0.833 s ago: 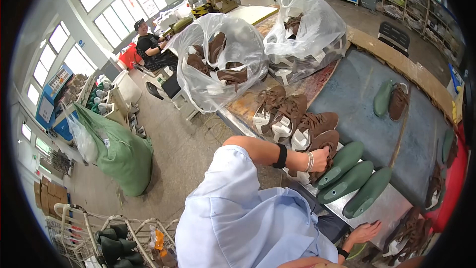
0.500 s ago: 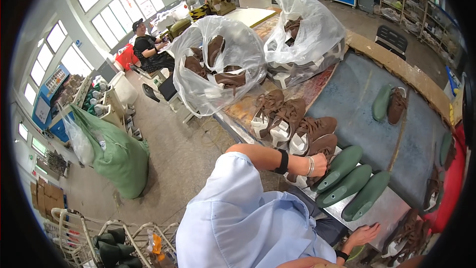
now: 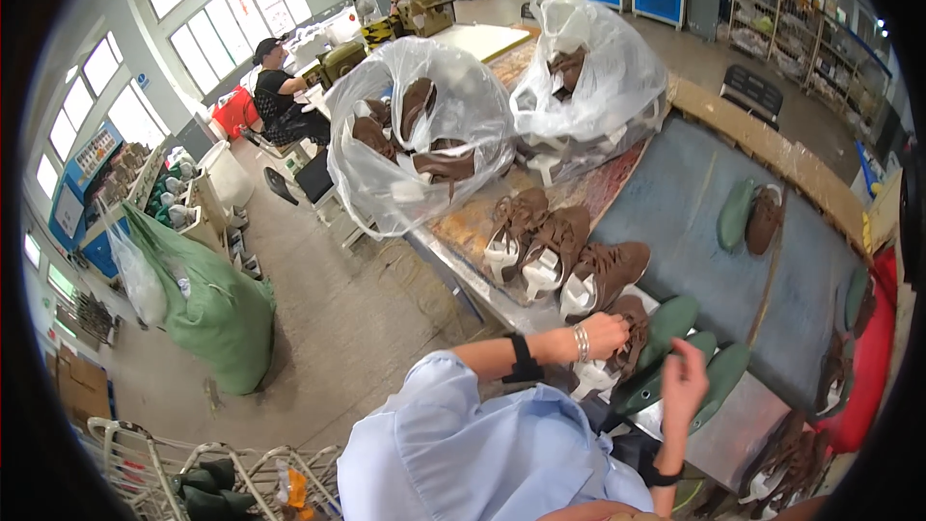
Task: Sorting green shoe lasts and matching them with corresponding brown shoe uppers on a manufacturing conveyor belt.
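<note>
My left hand (image 3: 606, 335) is closed on a brown lace-up shoe (image 3: 632, 316) with a whitish lower part, at the near edge of the workbench. My right hand (image 3: 683, 381) is raised over several green shoe lasts (image 3: 672, 320) lying side by side just to the right of that shoe. Its fingers look extended and grip nothing I can see; whether they touch a last cannot be told. Beyond my left hand stands a row of similar brown shoes (image 3: 608, 275) with pale heels.
Two clear plastic bags (image 3: 424, 125) of brown shoes stand at the bench's far end. A green last (image 3: 736, 214) lies beside a brown upper (image 3: 765, 219) on the blue-grey surface (image 3: 690, 203). More shoes (image 3: 786, 453) lie lower right. A green sack (image 3: 217, 309) stands left; people sit beyond.
My right hand has risen from the metal plate's near edge to above the green lasts. My left hand has shifted slightly left, off the lasts' side, onto the brown shoe.
</note>
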A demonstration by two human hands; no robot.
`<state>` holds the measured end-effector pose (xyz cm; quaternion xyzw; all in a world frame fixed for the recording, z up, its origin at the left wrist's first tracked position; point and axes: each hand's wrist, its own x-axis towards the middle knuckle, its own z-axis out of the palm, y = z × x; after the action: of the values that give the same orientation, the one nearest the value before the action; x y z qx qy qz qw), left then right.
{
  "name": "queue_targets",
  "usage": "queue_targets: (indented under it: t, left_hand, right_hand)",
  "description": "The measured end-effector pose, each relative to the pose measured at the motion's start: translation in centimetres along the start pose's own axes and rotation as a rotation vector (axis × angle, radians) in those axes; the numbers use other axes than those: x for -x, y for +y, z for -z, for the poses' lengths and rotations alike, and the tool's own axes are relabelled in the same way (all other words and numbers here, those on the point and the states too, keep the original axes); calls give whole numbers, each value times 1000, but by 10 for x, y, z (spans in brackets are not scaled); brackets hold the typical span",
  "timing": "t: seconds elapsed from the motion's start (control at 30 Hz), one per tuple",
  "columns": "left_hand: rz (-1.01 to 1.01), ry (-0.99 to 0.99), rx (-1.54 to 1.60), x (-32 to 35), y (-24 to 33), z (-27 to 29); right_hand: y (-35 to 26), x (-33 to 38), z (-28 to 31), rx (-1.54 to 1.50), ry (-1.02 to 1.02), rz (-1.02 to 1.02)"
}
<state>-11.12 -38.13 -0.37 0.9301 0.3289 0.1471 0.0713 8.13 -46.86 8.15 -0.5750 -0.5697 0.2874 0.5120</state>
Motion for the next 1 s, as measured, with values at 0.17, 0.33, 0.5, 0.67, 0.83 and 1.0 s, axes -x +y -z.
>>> queue_targets:
  t: [0.17,0.33,0.5,0.67,0.83,1.0]
  left_hand:
    - [291,-170,179,14,3,4]
    - [265,125,255,45,-10,-50]
    - [436,178,457,56,-7,-67]
    - [379,129,447,53,-19,-79]
    - [414,166,562,57,-14,-75]
    - [463,255,557,69,-6,-66]
  right_hand:
    - [19,-15,-79,274,-316,243]
    - [51,-12,-77,666,-512,155]
    - [33,-1,-98,974,-649,342]
    - [41,8,-137,1495,-743,441]
    - [53,-1,-123,1340,-596,534]
    - [44,4,-96,1160,-558,626]
